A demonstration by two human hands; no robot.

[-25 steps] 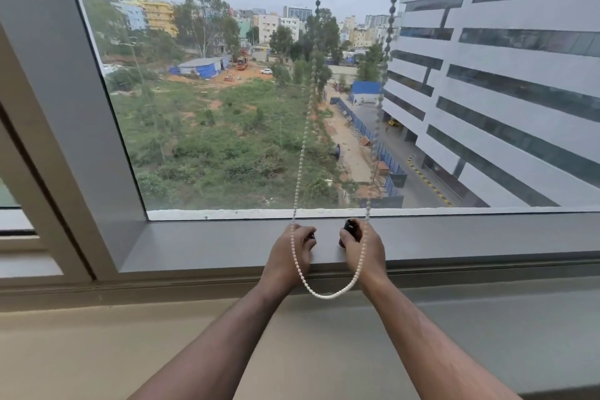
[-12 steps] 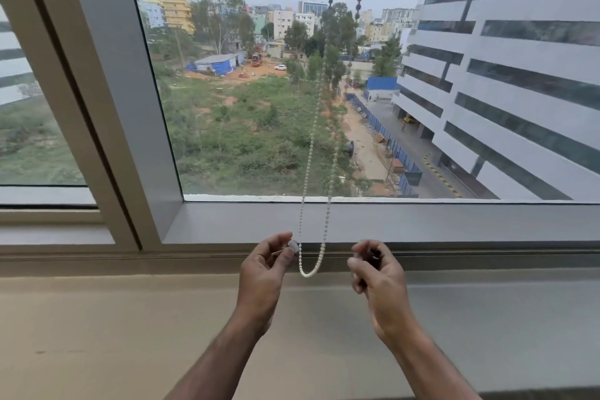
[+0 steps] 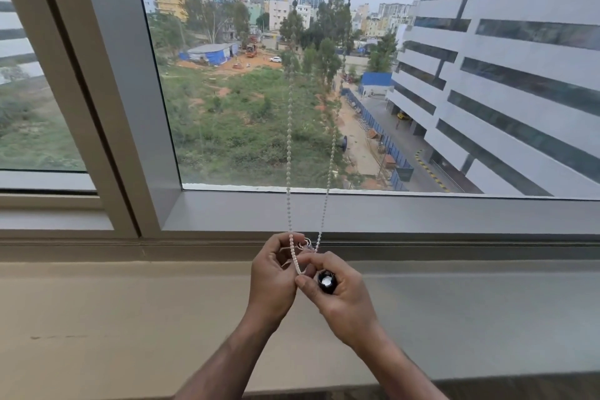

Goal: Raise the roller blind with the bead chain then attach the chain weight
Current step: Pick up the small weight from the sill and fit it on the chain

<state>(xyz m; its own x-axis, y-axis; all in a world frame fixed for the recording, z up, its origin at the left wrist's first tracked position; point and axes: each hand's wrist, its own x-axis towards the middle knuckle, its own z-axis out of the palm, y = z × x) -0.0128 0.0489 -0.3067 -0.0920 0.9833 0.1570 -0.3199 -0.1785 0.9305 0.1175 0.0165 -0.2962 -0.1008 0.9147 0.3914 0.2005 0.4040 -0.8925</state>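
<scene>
Before a wide window above a beige sill, the limp, slippery bead chain hangs to its loop, pinched by the left hand, while the right hand grips the small, probably dense black chain weight, best held around its sides.

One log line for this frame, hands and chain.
left hand: pinching chain loop | right hand: holding weight, at loop | weight: not attached | blind: out of view

I see my left hand and right hand have closed together, now touching, pinching the white bead chain loop between them, with the black cylindrical weight turned up in my right.
</scene>
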